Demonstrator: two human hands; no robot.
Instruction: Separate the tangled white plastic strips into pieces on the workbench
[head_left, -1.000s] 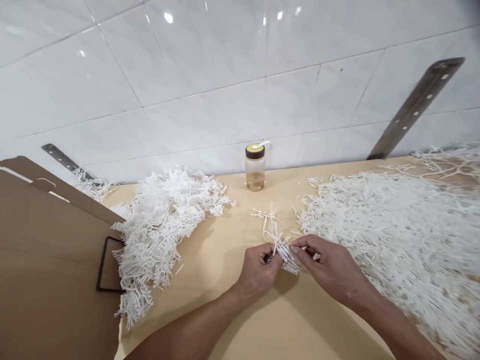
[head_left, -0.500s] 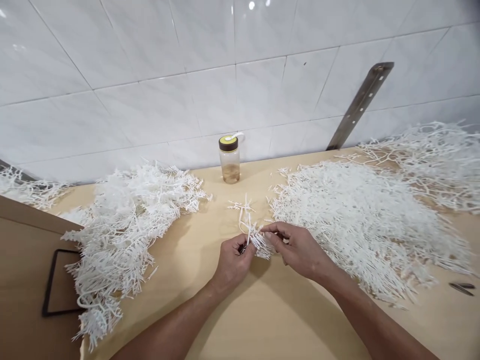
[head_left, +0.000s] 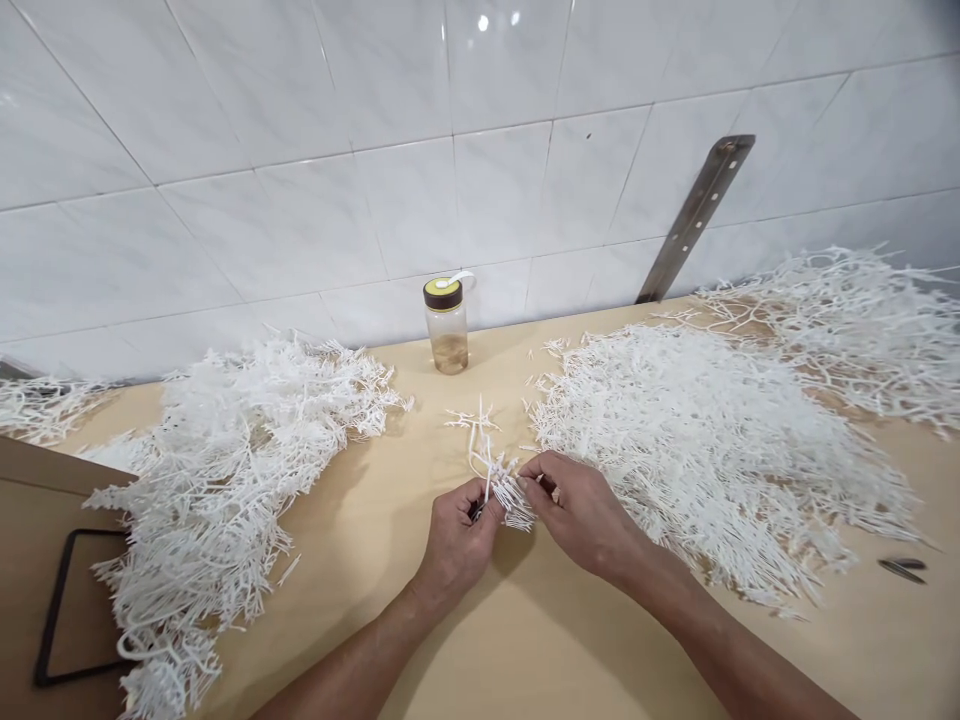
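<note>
My left hand [head_left: 459, 535] is closed round a bunch of thin white plastic sprues [head_left: 515, 503] with many fine prongs, which fan out to the right of its thumb. A small dark thing shows between the thumb and fingers, too hidden to name. My right hand [head_left: 574, 510] is pinched at the right side of the bunch, thumb against forefinger; whatever small piece lies between the tips is hidden. Beyond the bunch, a branched white sprue [head_left: 474, 425] reaches up over the table [head_left: 480, 650].
To the left lies a heap of white branched plastic [head_left: 247, 470] beside a brown box [head_left: 52, 540]. A larger heap of thin white pieces [head_left: 697, 440] spreads on the right, with coarser white branches [head_left: 862, 330] behind. A lidded bottle [head_left: 448, 335] stands near the tiled wall; dark tweezers-like pieces [head_left: 904, 570] lie far right.
The whole view has shifted a little, so the heaps and bottle sit further left. Both hands stay at the white bunch, with only slight finger movement.
</note>
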